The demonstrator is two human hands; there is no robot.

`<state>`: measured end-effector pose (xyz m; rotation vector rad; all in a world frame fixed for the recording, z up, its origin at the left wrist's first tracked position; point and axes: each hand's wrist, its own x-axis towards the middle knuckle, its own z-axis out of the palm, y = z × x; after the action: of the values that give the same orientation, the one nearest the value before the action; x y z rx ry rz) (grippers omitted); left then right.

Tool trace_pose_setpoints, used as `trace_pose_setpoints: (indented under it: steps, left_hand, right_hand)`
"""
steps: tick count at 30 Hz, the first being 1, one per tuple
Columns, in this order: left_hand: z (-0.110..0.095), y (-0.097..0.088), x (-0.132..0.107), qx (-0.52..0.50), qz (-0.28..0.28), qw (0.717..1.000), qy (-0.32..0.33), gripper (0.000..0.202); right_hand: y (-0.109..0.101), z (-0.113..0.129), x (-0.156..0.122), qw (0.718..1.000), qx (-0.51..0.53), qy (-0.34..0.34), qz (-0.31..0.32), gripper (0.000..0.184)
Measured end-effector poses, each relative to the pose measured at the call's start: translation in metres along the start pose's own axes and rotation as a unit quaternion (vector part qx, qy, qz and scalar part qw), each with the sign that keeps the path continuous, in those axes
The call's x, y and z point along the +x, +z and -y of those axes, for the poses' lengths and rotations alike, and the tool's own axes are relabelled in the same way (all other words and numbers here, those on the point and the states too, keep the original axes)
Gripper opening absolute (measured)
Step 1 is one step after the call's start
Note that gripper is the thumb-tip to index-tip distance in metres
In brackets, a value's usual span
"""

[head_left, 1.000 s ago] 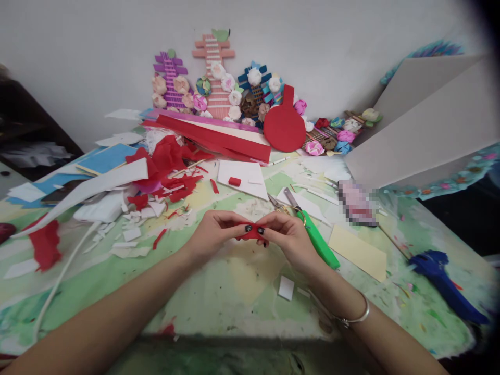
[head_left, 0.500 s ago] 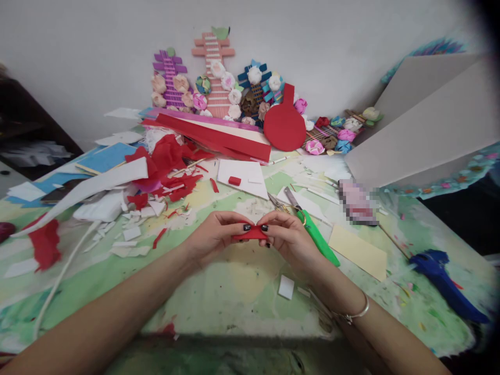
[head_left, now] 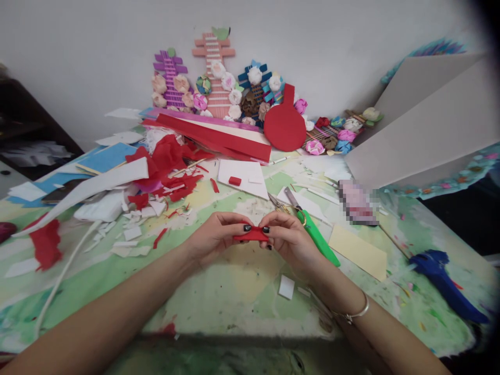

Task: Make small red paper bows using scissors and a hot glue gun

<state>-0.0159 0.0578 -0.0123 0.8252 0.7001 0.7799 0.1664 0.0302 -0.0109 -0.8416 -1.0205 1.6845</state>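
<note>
Between both hands is a small red strip [head_left: 255,235], perhaps paper-covered, lying crosswise above the table. My left hand [head_left: 221,233] pinches its left end, thumb on top and fingers behind. At the other end my right hand [head_left: 287,235] pinches it the same way, and the two thumbs nearly meet. The undersides of the strip are partly hidden by fingers. Beyond the hands, a small red block [head_left: 235,180] rests on a white board piece [head_left: 246,172]. Beside my right hand lie a green-handled cutter [head_left: 318,237] and scissors [head_left: 278,202].
A blue glue gun [head_left: 445,284] lies at the right, near a pale yellow card [head_left: 359,252]. Red paper scraps [head_left: 166,156] and white offcuts spread at the left. A red round cutout with a neck [head_left: 285,125] leans at the back among decorated models. A white cable [head_left: 64,278] crosses the left side.
Both hands have shifted very slightly to the right with the red strip between them. Their pinching hold on it stays the same, and the things on the table have not moved.
</note>
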Motion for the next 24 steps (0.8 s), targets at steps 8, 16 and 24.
trace_pose_setpoints:
  steps: [8,16,24]
  left_hand:
    - [0.0016,-0.003,0.0005,0.013,0.032,0.999,0.011,0.012]
    - [0.0006,-0.0043,0.0013,0.036,0.047,0.998,0.036,0.012]
    - [-0.0007,-0.0047,0.0,0.076,0.037,0.994,0.072,0.011]
  right_hand:
    - [0.0002,-0.0003,0.0001,1.0,0.019,0.001,0.004,0.008]
    - [-0.0018,-0.0022,-0.0024,0.999,0.006,-0.027,0.015,0.011]
    - [-0.0008,-0.0025,-0.0009,0.999,-0.025,-0.045,-0.001,0.012]
